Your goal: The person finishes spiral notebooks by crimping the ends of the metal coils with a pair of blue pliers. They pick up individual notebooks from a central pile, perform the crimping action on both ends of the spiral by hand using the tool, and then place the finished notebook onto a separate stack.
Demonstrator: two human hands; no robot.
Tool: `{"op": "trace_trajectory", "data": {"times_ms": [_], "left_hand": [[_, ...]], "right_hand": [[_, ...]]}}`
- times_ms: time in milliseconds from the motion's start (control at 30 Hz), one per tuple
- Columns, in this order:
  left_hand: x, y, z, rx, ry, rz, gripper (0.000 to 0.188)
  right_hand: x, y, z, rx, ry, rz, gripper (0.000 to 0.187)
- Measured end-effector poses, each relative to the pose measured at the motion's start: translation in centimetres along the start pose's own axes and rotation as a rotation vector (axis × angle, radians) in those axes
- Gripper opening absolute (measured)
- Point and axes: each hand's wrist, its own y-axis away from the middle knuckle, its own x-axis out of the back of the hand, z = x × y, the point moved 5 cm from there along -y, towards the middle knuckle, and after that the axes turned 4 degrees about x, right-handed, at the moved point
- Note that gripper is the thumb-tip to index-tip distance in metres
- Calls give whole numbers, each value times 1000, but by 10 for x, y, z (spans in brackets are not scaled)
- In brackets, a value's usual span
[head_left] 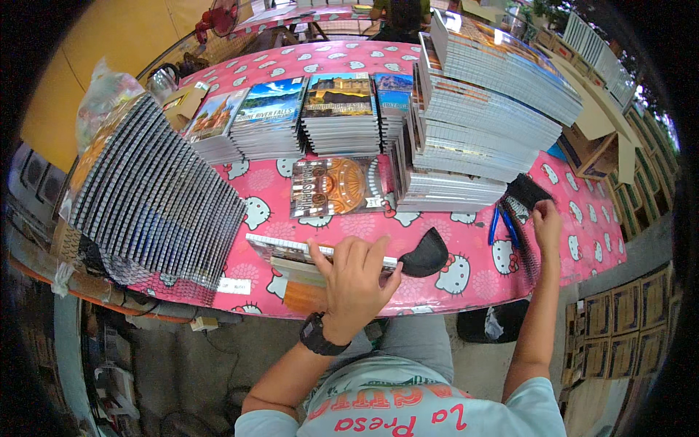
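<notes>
My left hand [354, 266], with a black watch at the wrist, grips a thin book [280, 246] that stands on its long edge near the table's front. Below it shows a tan and orange flat piece [302, 295], partly hidden by the hand. Out to the right, my right hand [546, 217] has its fingers pinched at a bundle of black binding coils [530, 191]; a dark strand runs down beside the wrist. Blue-handled pliers [504, 227] lie just left of that hand. A black curved pad [426, 253] rests right of the book.
A tall leaning stack of spiral-bound books [156, 189] stands at left. High book stacks [480, 124] rise behind the pliers. Shorter stacks [341, 116] line the back. One wrapped book [338, 187] lies flat mid-table. Open cardboard boxes [590, 146] stand at right. Another person [400, 18] is beyond the table.
</notes>
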Motion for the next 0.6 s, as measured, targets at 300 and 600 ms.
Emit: {"op": "trace_trajectory", "data": {"times_ms": [300,600], "left_hand": [[13,-4,-3,16,-10,-15,38],[39,-11,-18,-123,377,-91,19]], "right_hand": [[50,51,-204,217,-428,-66,33],[-31,98,-279,301,-885,-546,29]]}}
